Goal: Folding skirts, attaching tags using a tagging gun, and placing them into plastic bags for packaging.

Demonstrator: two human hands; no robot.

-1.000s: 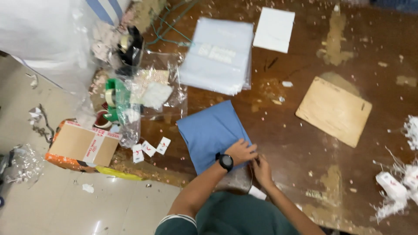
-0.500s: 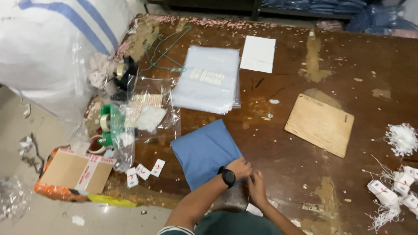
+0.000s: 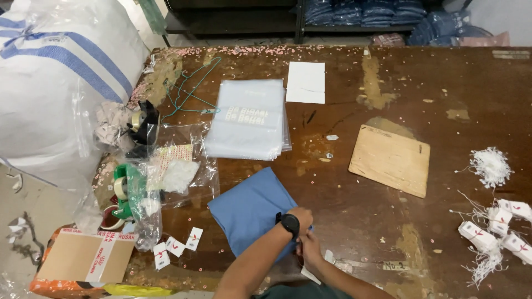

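Observation:
A folded blue cloth (image 3: 252, 209) lies near the front edge of the brown wooden table (image 3: 354, 111). My left hand (image 3: 302, 217), with a black watch on its wrist, presses down and grips the cloth's near right corner. Just below it, my right hand (image 3: 310, 249) touches the same corner, its fingertips tucked under the left hand so I cannot see what they pinch. A small white tag (image 3: 309, 274) lies by my right wrist at the table's edge.
A stack of clear plastic bags (image 3: 247, 119) and a white sheet (image 3: 306, 82) lie beyond the cloth. Right of them sit a wooden board (image 3: 390, 159), white strings (image 3: 490, 166) and tagged labels (image 3: 499, 230). At left are tape rolls (image 3: 124, 191), a big white sack (image 3: 52, 83) and a cardboard box (image 3: 83, 260).
My view has lifted, so more of the far table and the shelves shows. Both hands stay together at the cloth's near right corner.

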